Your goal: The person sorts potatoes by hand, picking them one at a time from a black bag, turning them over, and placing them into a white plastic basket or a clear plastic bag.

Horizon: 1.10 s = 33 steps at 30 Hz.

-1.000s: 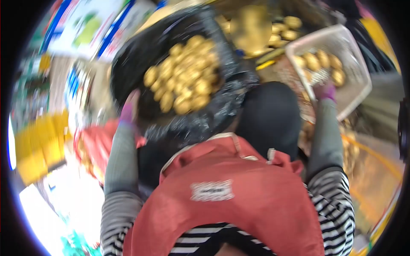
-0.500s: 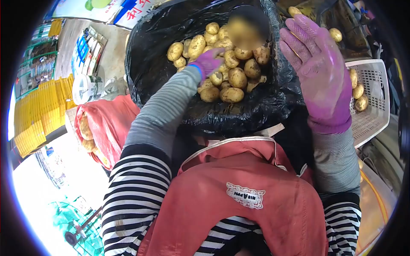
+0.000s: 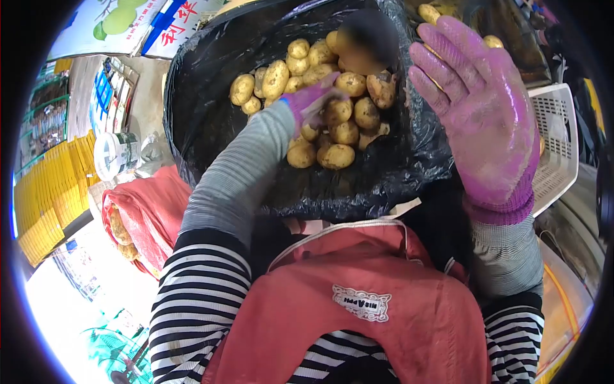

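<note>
My left hand (image 3: 311, 105), in a purple glove, reaches over a pile of potatoes (image 3: 336, 156) in a container lined with black plastic (image 3: 211, 153). Its fingers lie right at a potato (image 3: 339, 111) in the middle of the pile and are smeared by motion, so I cannot tell how they are closed. Raised at the right is my right hand (image 3: 481, 109), in a matching glove with a dirty palm. That palm faces me, the fingers are stretched out and nothing is in them. A dark blurred patch hides part of the pile's far end.
A white slotted basket (image 3: 555, 121) stands at the right, behind my right hand. On the left are a red sack (image 3: 150, 205) with potatoes showing, a white bucket (image 3: 117, 155) and stacked yellow crates (image 3: 54, 192). More potatoes (image 3: 428, 13) lie beyond the black plastic.
The view has shifted, and the container with its potatoes sits further left and slightly higher or lower in places. My left hand has turned over the pile; my right hand stays raised and open.
</note>
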### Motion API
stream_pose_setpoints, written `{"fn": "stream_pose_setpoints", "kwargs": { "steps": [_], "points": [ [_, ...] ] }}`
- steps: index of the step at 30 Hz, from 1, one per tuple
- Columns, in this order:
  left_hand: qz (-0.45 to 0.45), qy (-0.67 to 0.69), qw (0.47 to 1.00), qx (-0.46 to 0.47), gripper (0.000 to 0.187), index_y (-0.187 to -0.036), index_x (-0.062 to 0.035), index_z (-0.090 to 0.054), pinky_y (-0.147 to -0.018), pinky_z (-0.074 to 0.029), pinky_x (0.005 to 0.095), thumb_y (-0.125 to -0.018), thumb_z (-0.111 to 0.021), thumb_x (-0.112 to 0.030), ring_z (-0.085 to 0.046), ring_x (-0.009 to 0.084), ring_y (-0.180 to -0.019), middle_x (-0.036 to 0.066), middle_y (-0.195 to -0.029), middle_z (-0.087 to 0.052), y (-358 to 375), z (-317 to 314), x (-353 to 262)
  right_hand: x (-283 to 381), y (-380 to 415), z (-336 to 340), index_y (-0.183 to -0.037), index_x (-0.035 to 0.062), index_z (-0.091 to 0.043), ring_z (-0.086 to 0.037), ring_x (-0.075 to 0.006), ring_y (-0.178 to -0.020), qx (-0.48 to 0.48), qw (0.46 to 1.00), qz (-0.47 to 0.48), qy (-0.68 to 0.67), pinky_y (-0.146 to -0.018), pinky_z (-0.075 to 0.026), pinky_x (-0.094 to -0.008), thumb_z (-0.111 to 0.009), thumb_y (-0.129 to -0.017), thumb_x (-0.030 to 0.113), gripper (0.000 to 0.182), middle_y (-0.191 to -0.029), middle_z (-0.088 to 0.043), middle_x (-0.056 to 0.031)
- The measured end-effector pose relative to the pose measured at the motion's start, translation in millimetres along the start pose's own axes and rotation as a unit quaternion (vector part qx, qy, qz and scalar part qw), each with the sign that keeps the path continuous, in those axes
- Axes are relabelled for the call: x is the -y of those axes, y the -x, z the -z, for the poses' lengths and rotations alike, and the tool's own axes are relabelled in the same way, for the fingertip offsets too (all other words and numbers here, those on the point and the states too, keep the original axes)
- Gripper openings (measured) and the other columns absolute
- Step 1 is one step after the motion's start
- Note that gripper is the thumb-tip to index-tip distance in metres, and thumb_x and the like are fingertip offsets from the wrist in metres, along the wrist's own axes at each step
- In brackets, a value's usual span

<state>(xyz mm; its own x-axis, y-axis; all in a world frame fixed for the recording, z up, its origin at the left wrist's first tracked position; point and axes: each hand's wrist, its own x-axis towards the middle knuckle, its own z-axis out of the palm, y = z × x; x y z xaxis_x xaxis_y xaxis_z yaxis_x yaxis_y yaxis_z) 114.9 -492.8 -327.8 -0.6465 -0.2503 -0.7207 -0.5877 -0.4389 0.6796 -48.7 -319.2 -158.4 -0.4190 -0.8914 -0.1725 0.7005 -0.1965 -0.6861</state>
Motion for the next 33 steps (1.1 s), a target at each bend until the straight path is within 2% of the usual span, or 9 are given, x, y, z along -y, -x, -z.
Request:
{"fn": "stream_pose_setpoints", "kwargs": {
  "steps": [5,7,13,18,20,22,23,30,33],
  "points": [
    [-0.045,-0.209,0.975,-0.053,0.090,-0.152,-0.0093,-0.021,-0.109,-0.036,0.0417,-0.086,-0.059,-0.056,-0.039,0.0305,-0.135,0.018,-0.151,-0.033,-67.7,2.7,24.4,-5.7,-1.2,2.3,-0.142,-0.0076,-0.033,-0.045,-0.0358,-0.131,-0.003,1.000,0.009,0.024,-0.111,-0.036,-0.0457,-0.034,-0.104,0.037,0.059,-0.145,-0.040,-0.0244],
    [0.019,-0.109,0.992,-0.060,0.088,-0.151,-0.0082,-0.023,-0.109,-0.036,0.0424,-0.087,-0.059,-0.055,-0.040,0.0299,-0.134,0.018,-0.149,-0.036,-17.8,-19.3,-8.1,-4.0,-1.2,4.0,-0.142,-0.0074,-0.034,-0.046,-0.0355,-0.130,-0.002,1.000,0.009,0.025,-0.111,-0.036,-0.0454,-0.034,-0.104,0.037,0.059,-0.144,-0.040,-0.0247],
    [-0.072,0.238,0.968,0.014,0.073,-0.142,-0.0096,-0.038,-0.102,-0.044,0.0483,-0.088,-0.055,-0.056,-0.055,0.0301,-0.118,0.017,-0.131,-0.053,-29.2,-20.0,37.2,-5.2,5.4,-5.5,-0.137,-0.0014,-0.043,-0.053,-0.0281,-0.118,-0.069,0.995,0.024,0.074,-0.103,-0.043,-0.0414,-0.042,-0.101,0.039,0.054,-0.130,-0.053,-0.0160],
    [0.008,0.294,0.946,0.139,0.056,-0.139,-0.0070,-0.041,-0.102,-0.041,0.0547,-0.097,-0.045,-0.044,-0.053,0.0357,-0.122,0.019,-0.134,-0.052,0.0,8.2,29.9,11.8,5.4,8.7,-0.134,-0.0023,-0.045,-0.055,-0.0263,-0.115,-0.012,0.999,-0.017,-0.024,-0.103,-0.043,-0.0412,-0.048,-0.099,0.039,0.054,-0.127,-0.056,-0.0139],
    [0.100,0.230,0.958,0.140,0.051,-0.137,-0.0064,-0.046,-0.106,-0.039,0.0478,-0.100,-0.041,-0.040,-0.050,0.0332,-0.127,0.017,-0.135,-0.053,8.4,4.3,35.1,11.2,7.0,4.7,-0.134,-0.0021,-0.045,-0.055,-0.0258,-0.116,-0.007,1.000,-0.014,-0.009,-0.103,-0.043,-0.0407,-0.048,-0.099,0.040,0.055,-0.127,-0.055,-0.0139],
    [0.044,-0.153,0.977,0.145,0.051,-0.132,-0.0055,-0.051,-0.104,-0.041,0.0375,-0.100,-0.041,-0.043,-0.053,0.0253,-0.123,0.014,-0.131,-0.057,31.5,-22.2,20.4,10.9,7.1,-1.3,-0.135,-0.0018,-0.045,-0.054,-0.0252,-0.117,-0.007,1.000,-0.018,0.000,-0.103,-0.043,-0.0398,-0.048,-0.098,0.042,0.057,-0.128,-0.055,-0.0137],
    [-0.046,-0.210,0.950,0.226,0.055,-0.129,-0.0044,-0.055,-0.101,-0.042,0.0312,-0.099,-0.042,-0.048,-0.055,0.0198,-0.119,0.014,-0.128,-0.059,17.2,-23.7,37.0,10.9,7.6,-5.6,-0.135,-0.0016,-0.045,-0.054,-0.0250,-0.116,-0.014,1.000,-0.021,0.002,-0.102,-0.043,-0.0397,-0.049,-0.098,0.043,0.058,-0.128,-0.055,-0.0136],
    [-0.110,-0.419,0.888,0.154,0.050,-0.121,-0.0065,-0.061,-0.099,-0.041,0.0385,-0.097,-0.039,-0.044,-0.058,0.0290,-0.113,0.016,-0.130,-0.057,-11.8,-60.3,58.3,7.3,7.8,2.4,-0.136,-0.0009,-0.043,-0.053,-0.0249,-0.117,0.040,0.999,-0.019,0.011,-0.104,-0.041,-0.0399,-0.050,-0.096,0.047,0.063,-0.131,-0.052,-0.0148],
    [-0.043,-0.496,0.838,0.223,0.042,-0.125,-0.0063,-0.058,-0.089,-0.045,0.0386,-0.093,-0.044,-0.029,-0.060,0.0287,-0.092,0.013,-0.107,-0.063,-10.5,-61.7,33.9,6.7,8.1,0.9,-0.136,-0.0009,-0.043,-0.052,-0.0261,-0.118,0.023,0.998,-0.017,0.051,-0.104,-0.040,-0.0408,-0.050,-0.096,0.046,0.062,-0.130,-0.052,-0.0158]
  ]
}}
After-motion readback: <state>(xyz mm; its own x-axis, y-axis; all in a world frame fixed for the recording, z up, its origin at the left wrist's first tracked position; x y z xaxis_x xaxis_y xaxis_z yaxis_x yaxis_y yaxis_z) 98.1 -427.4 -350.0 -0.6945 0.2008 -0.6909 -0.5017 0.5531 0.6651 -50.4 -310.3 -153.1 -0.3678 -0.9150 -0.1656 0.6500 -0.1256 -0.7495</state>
